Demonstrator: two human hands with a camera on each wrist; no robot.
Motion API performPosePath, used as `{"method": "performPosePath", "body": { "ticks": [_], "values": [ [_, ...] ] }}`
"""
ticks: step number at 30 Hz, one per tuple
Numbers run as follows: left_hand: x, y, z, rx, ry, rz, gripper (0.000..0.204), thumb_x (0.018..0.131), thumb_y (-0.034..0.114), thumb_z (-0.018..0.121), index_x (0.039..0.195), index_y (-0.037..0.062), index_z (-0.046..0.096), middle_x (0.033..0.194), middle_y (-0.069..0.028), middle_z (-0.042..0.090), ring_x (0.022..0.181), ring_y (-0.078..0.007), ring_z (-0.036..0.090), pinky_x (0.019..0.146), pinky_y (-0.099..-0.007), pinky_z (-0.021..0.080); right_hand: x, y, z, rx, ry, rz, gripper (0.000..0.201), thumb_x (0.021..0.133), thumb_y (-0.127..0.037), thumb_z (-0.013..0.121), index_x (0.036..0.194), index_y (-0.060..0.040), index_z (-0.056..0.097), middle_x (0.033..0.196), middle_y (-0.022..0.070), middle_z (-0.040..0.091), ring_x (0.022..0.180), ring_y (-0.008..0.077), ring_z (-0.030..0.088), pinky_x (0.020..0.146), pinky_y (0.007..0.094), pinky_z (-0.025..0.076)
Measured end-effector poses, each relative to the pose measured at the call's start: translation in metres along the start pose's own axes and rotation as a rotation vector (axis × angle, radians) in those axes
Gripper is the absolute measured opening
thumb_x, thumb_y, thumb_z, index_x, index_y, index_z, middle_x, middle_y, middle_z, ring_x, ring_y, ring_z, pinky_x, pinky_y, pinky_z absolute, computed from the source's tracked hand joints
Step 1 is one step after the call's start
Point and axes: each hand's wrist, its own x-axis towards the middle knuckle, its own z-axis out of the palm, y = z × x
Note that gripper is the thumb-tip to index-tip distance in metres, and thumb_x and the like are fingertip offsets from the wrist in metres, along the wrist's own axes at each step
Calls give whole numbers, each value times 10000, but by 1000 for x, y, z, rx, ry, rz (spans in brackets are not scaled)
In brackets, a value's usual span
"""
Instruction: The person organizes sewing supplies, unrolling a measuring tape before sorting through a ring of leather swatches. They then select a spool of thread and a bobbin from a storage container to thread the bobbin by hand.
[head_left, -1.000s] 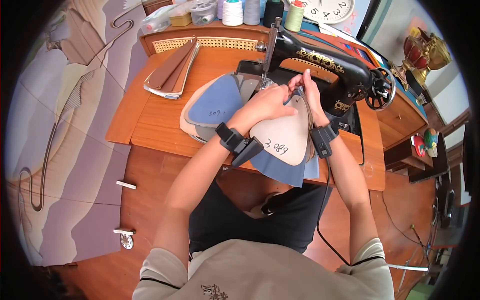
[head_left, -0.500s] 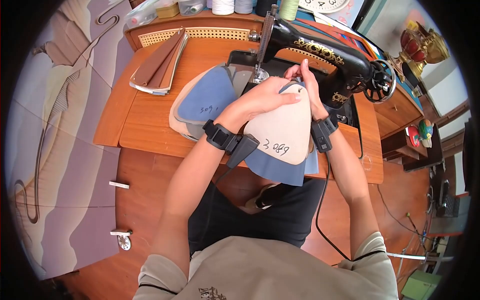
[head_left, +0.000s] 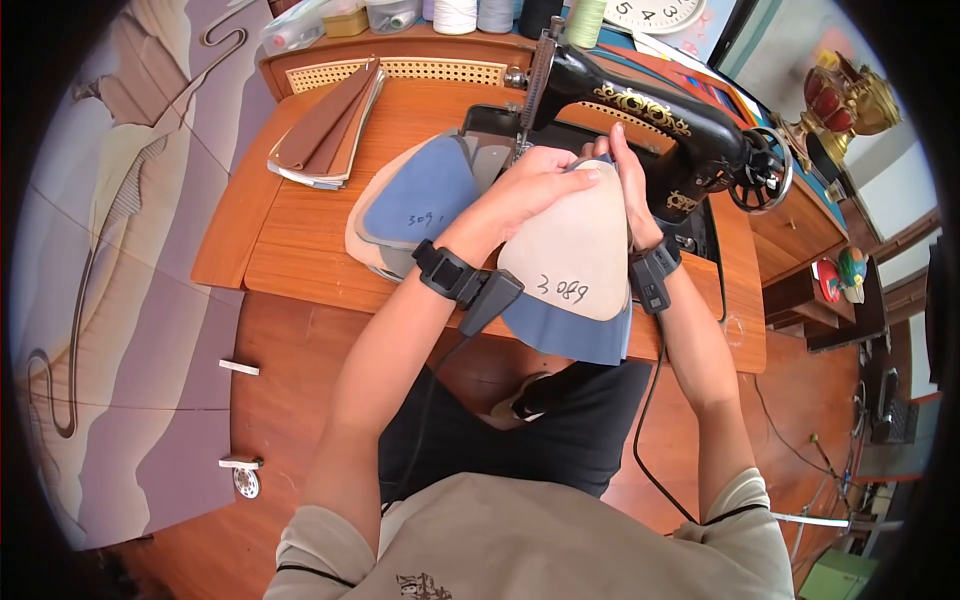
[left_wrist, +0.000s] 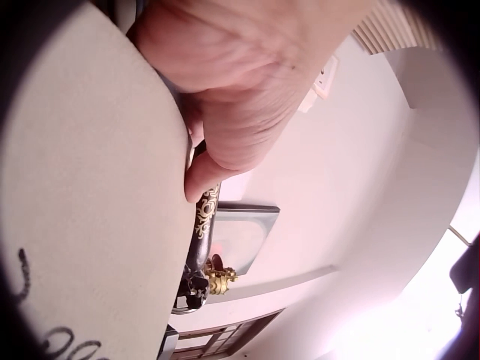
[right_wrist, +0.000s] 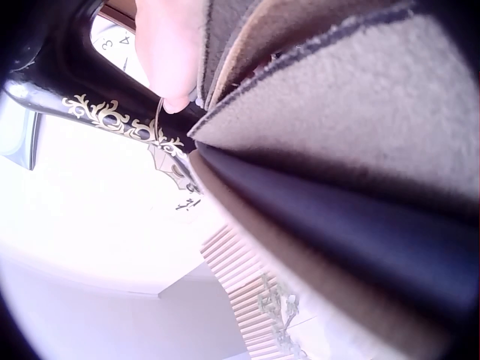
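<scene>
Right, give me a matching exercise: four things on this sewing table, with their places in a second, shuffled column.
Things:
1. beige swatch
2. blue swatch
3. brown swatches
4. thread spools

Places:
A. at the table's back edge, behind the sewing machine
B. under both hands, marked 3089
C. stacked at the table's far left corner
D. left of the left hand, marked 309

Pairs: 1-B, 2-D, 3-C, 4-A
</scene>
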Motion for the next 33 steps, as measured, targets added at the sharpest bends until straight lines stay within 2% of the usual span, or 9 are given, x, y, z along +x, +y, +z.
{"method": "performPosePath", "body": {
  "ticks": [2, 5, 9, 12, 14, 18, 21, 26, 33],
  "values": [
    [0, -1, -1, -5, -6, -5, 230, 885, 220, 640, 970, 8, 613, 850, -44, 643, 726, -84, 617, 639, -232, 503, 0, -4, -2, -28, -97, -42, 521, 1002, -470, 347, 632, -108, 405, 621, 12, 408, 577, 103, 372, 522, 253, 315],
    [1, -2, -1, -7, -10, -4, 233, 887, 223, 639, 977, 10, 608, 851, -45, 642, 728, -85, 616, 641, -233, 503, -3, -8, 2, -12, -105, -33, 522, 1007, -447, 344, 609, -113, 381, 609, 4, 380, 565, 103, 340, 517, 259, 297],
    [1, -4, 1, -5, -27, 64, 232, 888, 224, 639, 980, 14, 603, 861, -44, 640, 745, -81, 614, 652, -231, 501, -7, -14, 9, 50, -123, 36, 519, 1004, -452, 352, 611, -115, 393, 613, 3, 383, 562, 105, 338, 514, 261, 303],
    [-1, -3, 2, -15, -40, 75, 230, 889, 228, 639, 970, 15, 604, 866, -40, 639, 752, -76, 610, 660, -229, 497, -12, -17, 14, 90, -42, 102, 519, 996, -461, 376, 606, -119, 402, 608, -3, 378, 566, 103, 347, 515, 253, 313],
    [-2, -2, 3, -38, -60, 83, 225, 889, 230, 637, 963, 20, 605, 864, -37, 639, 747, -74, 609, 661, -226, 493, -12, -20, 11, 113, -185, 128, 515, 985, -474, 404, 608, -123, 405, 612, -8, 387, 574, 98, 379, 520, 241, 333],
    [-4, 2, 2, -139, -112, 57, 202, 888, 235, 633, 935, 39, 610, 856, -27, 638, 734, -68, 605, 661, -216, 483, -18, -27, 16, 51, -135, 147, 516, 979, -481, 418, 607, -124, 401, 609, -15, 389, 578, 91, 396, 524, 231, 344],
    [-4, 3, 3, -172, -143, 58, 185, 886, 233, 631, 909, 51, 608, 834, -17, 633, 726, -64, 603, 655, -214, 482, -19, -28, 15, 4, -202, 167, 510, 979, -479, 420, 613, -125, 401, 615, -16, 398, 569, 88, 393, 514, 231, 341],
    [-5, 4, 5, -144, -88, 62, 168, 884, 228, 629, 862, 64, 601, 799, -5, 620, 693, -56, 587, 630, -215, 472, -13, -19, 12, 63, -147, 178, 510, 977, -485, 423, 614, -126, 403, 613, -19, 407, 565, 80, 385, 505, 225, 326],
    [-2, 0, 3, -141, -74, 43, 179, 878, 234, 640, 817, 72, 592, 765, 9, 610, 669, -49, 572, 606, -204, 452, -16, -26, 9, -59, -215, 193, 521, 975, -479, 430, 583, -140, 378, 583, -35, 373, 543, 70, 358, 498, 224, 314]
  ]
}}
